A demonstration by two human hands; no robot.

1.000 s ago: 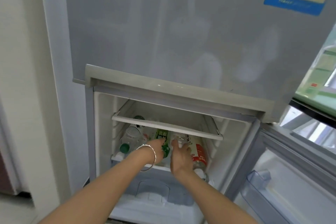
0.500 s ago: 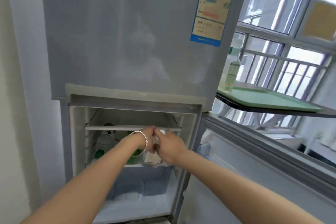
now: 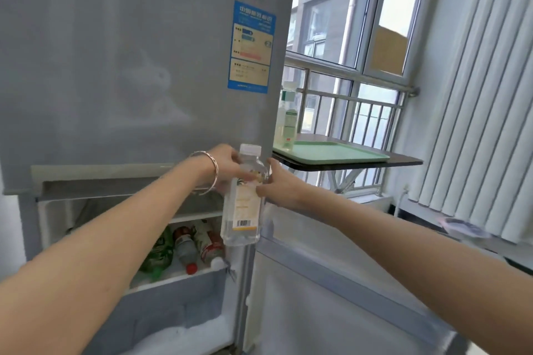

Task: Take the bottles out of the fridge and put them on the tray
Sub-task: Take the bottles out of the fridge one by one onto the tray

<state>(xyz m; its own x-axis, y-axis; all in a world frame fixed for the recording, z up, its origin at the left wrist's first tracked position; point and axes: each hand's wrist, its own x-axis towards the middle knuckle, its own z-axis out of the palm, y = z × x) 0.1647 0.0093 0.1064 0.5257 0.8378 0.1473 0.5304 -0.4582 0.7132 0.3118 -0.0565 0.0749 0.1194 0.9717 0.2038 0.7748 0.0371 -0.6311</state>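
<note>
Left grip & right grip both curled round clear bottle, upright in mid-air before open fridge; shelf bottles lie inside. Green tray on worktop w/ one standing bottle at tray's left edge

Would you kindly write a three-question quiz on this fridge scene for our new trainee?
1. True or false: a green-label bottle already stands on the tray.
2. What grips the orange-label bottle? A) left hand only B) right hand only C) both hands
3. Fill in: the fridge's ___ door is open.
Key: 1 true. 2 C, the left hand and the right hand. 3 lower.
</note>
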